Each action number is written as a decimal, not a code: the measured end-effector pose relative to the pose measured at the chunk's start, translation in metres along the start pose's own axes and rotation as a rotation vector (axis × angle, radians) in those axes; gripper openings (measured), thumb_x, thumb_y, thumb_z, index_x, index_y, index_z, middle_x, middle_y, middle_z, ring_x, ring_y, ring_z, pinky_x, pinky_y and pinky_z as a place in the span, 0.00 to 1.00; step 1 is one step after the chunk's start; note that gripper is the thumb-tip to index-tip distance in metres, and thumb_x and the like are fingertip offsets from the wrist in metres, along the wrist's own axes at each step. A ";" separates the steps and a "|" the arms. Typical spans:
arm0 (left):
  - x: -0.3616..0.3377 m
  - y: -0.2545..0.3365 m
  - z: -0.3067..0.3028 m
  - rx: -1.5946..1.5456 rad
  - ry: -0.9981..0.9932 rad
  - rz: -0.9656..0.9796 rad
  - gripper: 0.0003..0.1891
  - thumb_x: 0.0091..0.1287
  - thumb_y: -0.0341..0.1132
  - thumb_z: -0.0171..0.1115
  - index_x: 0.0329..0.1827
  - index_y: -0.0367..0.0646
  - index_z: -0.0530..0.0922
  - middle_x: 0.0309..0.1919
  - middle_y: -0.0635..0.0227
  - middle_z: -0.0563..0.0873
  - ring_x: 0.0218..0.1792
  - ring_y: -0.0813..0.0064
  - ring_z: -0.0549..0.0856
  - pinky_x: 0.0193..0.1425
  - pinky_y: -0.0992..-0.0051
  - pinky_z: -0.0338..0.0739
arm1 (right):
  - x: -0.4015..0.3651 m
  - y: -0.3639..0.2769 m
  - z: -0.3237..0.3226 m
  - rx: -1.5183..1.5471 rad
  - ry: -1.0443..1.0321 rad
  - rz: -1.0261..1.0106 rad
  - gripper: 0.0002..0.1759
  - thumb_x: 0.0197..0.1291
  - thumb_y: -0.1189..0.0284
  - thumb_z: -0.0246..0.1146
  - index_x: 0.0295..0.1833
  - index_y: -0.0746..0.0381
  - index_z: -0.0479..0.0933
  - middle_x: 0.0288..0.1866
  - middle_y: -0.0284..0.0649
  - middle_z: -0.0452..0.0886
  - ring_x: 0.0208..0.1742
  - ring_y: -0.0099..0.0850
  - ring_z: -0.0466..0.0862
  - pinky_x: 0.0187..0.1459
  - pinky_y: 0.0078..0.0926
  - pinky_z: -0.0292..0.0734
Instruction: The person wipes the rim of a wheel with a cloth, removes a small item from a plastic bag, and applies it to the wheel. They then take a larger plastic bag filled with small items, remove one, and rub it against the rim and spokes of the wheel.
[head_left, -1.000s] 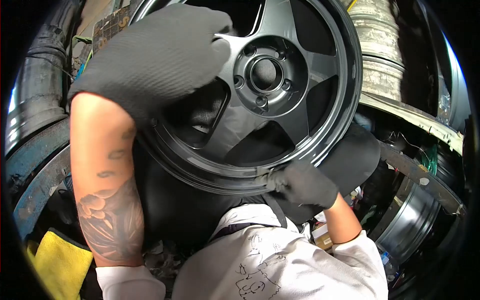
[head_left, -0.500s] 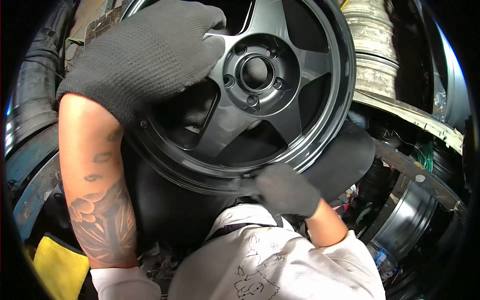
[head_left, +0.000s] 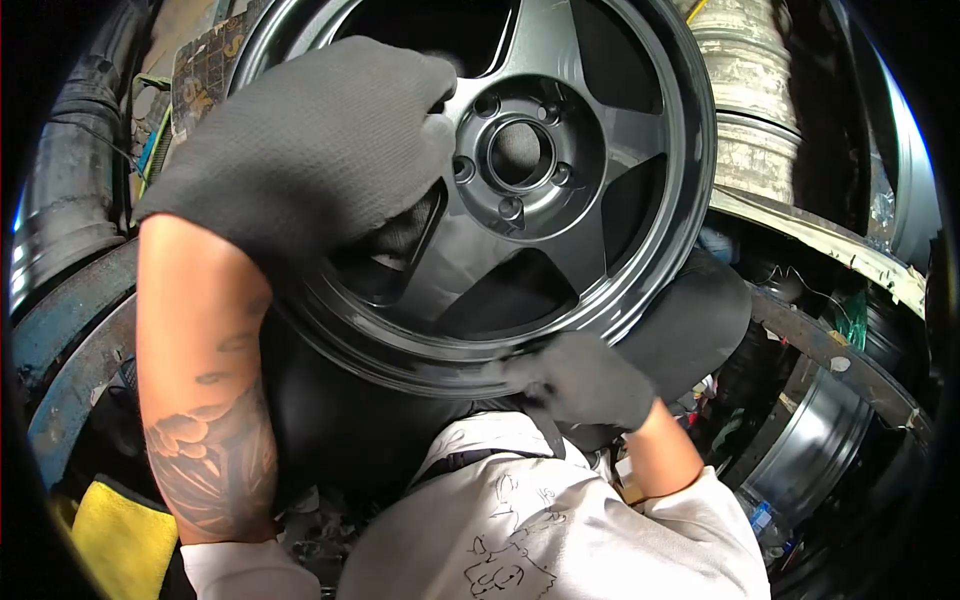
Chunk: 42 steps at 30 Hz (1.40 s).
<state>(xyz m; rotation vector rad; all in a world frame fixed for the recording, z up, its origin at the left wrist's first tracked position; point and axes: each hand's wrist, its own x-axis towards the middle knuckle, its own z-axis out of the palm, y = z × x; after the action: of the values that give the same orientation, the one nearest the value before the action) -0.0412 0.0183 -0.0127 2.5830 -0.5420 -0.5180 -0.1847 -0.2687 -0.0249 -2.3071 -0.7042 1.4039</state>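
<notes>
A dark grey alloy wheel (head_left: 472,262) with broad spokes lies tilted across my lap, its hub and bolt holes facing me. My left hand (head_left: 340,130), in a black knit glove, is closed around a spoke left of the hub, with part of its fingers behind the spoke. At the wheel's lower edge is my right hand (head_left: 590,380), also in a black glove. It looks curled against the lip, its fingertips smeared by motion; whatever they pinch cannot be made out.
Pale, worn wheel barrels (head_left: 745,90) are stacked at the upper right. A shiny rim (head_left: 815,435) and a plastic bottle (head_left: 763,518) sit at the lower right. A yellow cloth (head_left: 120,540) lies at lower left, below blue-painted metal bars (head_left: 75,290).
My left hand and forearm have shifted slightly down and right. My right hand has slid a little to the right along the lip. The wheel sits slightly lower and further right in view.
</notes>
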 end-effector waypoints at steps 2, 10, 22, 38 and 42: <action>-0.006 -0.001 0.002 -0.032 0.091 0.025 0.21 0.81 0.42 0.60 0.69 0.39 0.82 0.58 0.50 0.89 0.61 0.52 0.87 0.69 0.58 0.81 | -0.024 0.005 -0.018 -0.160 -0.018 0.128 0.22 0.60 0.72 0.64 0.59 0.49 0.90 0.31 0.51 0.85 0.38 0.49 0.89 0.41 0.50 0.82; -0.002 -0.015 0.013 0.022 0.154 0.134 0.21 0.80 0.42 0.61 0.69 0.40 0.82 0.59 0.52 0.89 0.63 0.52 0.87 0.70 0.58 0.81 | -0.014 -0.006 0.049 0.071 0.392 -0.242 0.25 0.61 0.76 0.67 0.66 0.57 0.84 0.60 0.43 0.87 0.57 0.41 0.89 0.59 0.38 0.85; 0.000 -0.008 0.009 -0.054 0.139 0.117 0.19 0.77 0.38 0.62 0.65 0.38 0.83 0.54 0.48 0.90 0.58 0.45 0.87 0.67 0.55 0.81 | -0.023 -0.011 0.047 -0.012 0.441 -0.138 0.28 0.63 0.77 0.65 0.70 0.54 0.78 0.52 0.40 0.85 0.54 0.43 0.87 0.55 0.42 0.86; 0.005 -0.004 0.003 -0.073 0.043 0.055 0.21 0.77 0.41 0.61 0.69 0.43 0.83 0.49 0.46 0.90 0.54 0.43 0.88 0.64 0.54 0.82 | 0.007 -0.063 0.066 -0.492 0.391 0.079 0.23 0.66 0.71 0.61 0.64 0.68 0.81 0.44 0.48 0.87 0.47 0.44 0.91 0.58 0.44 0.86; 0.004 -0.004 0.002 -0.051 0.062 0.050 0.22 0.77 0.42 0.62 0.70 0.44 0.83 0.52 0.48 0.90 0.57 0.46 0.88 0.67 0.55 0.81 | 0.036 -0.092 0.060 -0.467 0.360 -0.017 0.26 0.64 0.69 0.64 0.67 0.67 0.80 0.43 0.46 0.86 0.47 0.42 0.90 0.59 0.42 0.86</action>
<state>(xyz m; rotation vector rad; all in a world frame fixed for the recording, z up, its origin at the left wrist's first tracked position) -0.0375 0.0196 -0.0170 2.5212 -0.5630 -0.4283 -0.2454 -0.1709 -0.0288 -2.7927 -1.0115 0.8365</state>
